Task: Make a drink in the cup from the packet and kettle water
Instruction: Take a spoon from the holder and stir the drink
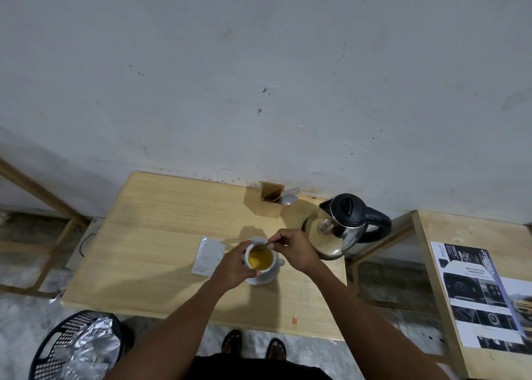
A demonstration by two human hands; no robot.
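The cup (266, 274) is white and holds a yellow-orange drink (260, 259). The packet (207, 255) beside it is plain silver. The kettle (338, 230) has a mirror-bright steel body with a black lid and black handle. The table (161, 235) is pale blond wood with a fine straight grain, and the utensil box (269, 204) is a similar light wood. A small red mark (294, 320) shows near the table's front edge. The basket (54, 351) is black with a mesh pattern, holding crumpled silver foil (86, 348). The wall (259, 77) is off-white with dark specks.
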